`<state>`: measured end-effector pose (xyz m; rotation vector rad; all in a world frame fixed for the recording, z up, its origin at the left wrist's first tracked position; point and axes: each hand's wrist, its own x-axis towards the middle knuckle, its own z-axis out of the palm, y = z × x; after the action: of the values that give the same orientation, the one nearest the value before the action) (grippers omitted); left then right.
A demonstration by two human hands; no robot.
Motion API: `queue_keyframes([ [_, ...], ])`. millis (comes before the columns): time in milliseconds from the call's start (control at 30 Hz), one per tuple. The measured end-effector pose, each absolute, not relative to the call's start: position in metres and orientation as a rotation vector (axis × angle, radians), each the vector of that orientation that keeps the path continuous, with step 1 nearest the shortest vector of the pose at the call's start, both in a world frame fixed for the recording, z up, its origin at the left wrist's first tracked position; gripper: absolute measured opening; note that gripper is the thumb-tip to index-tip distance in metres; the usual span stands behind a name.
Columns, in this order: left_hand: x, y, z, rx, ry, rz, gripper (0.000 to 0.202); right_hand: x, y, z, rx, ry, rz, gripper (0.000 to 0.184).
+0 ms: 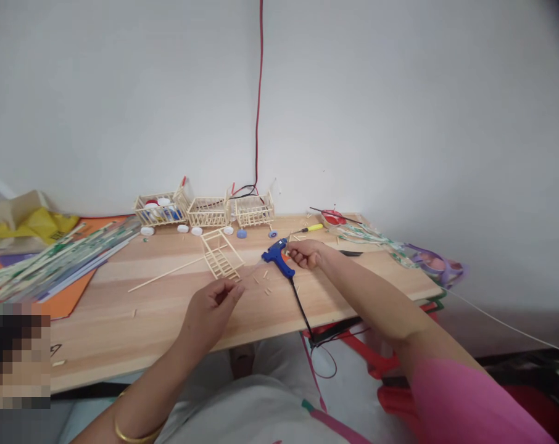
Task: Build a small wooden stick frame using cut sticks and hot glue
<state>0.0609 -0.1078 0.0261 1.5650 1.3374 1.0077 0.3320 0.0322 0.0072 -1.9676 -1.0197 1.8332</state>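
The right hand (pixel 306 253) is curled just beside the blue plastic glue gun (pixel 276 254); whether it grips anything, I cannot tell. The left hand (pixel 215 308), thumb and fingers drawn together, is at the near end of the pale wooden-stick lattice frame (pixel 221 254) lying on the wood-grained table (pixel 159 320); its grip is unclear too. The glue gun's nozzle faces left, toward the frame, so a careless reach could bring left fingertips against it, perhaps hot. The thin black cord (pixel 302 308) runs over the near edge; a snag could drag the glue gun.
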Motion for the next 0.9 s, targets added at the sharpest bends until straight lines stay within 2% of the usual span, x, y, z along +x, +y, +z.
queue_keyframes([
  [133, 0.061, -0.107, 0.023, 1.638, 1.328, 0.979, 0.021, 0.328, 0.000, 0.021, -1.805, -1.078, 1.848, 0.027],
  [300, 0.072, -0.102, 0.017, 1.665, 1.249, 0.908, 0.019, 0.303, -0.068, 0.029, -1.580, -1.231, 1.759, 0.023],
  [367, 0.081, -0.100, 0.016, 1.636, 1.207, 0.875, 0.022, 0.290, -0.089, 0.028, -1.488, -1.426, 1.567, 0.019],
  [500, 0.096, -0.098, 0.018, 1.595, 1.101, 0.871, 0.023, 0.270, -0.108, 0.023, -1.274, -1.947, 0.975, 0.014],
  [600, 0.096, -0.097, 0.018, 1.730, 1.125, 0.862, 0.016, 0.263, -0.109, 0.014, -1.236, -2.017, 0.823, 0.016],
  [700, 0.091, -0.096, 0.013, 1.966, 1.170, 0.813, 0.014, 0.261, -0.106, 0.001, -1.207, -1.998, 0.834, 0.016],
  [900, 0.083, -0.095, -0.003, 2.136, 1.169, 0.724, 0.016, 0.260, -0.102, -0.020, -1.241, -1.911, 1.088, 0.013],
])
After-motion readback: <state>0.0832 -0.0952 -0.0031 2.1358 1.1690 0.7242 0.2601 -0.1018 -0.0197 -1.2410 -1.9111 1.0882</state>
